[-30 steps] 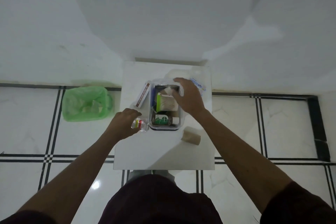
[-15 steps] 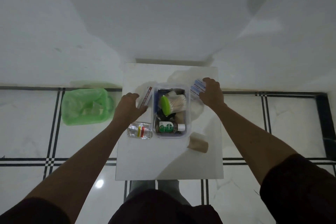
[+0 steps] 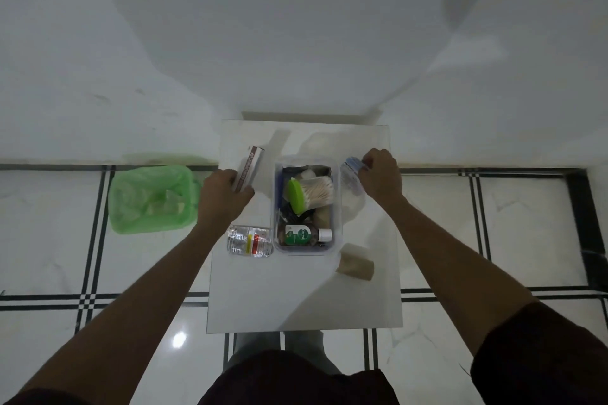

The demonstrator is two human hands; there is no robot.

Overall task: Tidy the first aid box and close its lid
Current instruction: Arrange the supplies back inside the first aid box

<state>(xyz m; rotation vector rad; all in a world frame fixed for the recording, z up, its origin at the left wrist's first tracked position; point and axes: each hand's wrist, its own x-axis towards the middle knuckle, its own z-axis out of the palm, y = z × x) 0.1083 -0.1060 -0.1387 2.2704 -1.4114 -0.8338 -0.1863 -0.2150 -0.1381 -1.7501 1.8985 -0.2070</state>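
**Two hands out to either side of the open box**

Two hands are at work on the small white table [image 3: 296, 302]. The left hand [image 3: 223, 199] is closed around the near end of a long carton [image 3: 250, 164], which tilts up and away from the palm, just left of the box. The right hand [image 3: 380, 176] is curled on a small blue-and-white packet [image 3: 351, 165], fingers pressed onto its edge, just right of the box.

The clear box [image 3: 337, 207] sits mid-table between the hands, open on top — no lid on it. Inside, a tub of cotton buds [image 3: 317, 192] with a green cap lies toward the far end. A Dettol bottle [image 3: 304, 235] lies on its side at the near end, white cap pointing right. Darker small items fill the space between; what they are cannot be told.

Touching the box's near-left corner lies a clear flat pack [image 3: 250, 242] with red and yellow marks. A brown roll [image 3: 355, 262] lies on its side near the box's near-right corner, apart from it. A clear plastic shape [image 3: 353, 204] lies against the box's right wall, under the right wrist — whether it is the lid cannot be told.

A green bin bag [image 3: 153, 199] stands on the tiled floor, left of the table.
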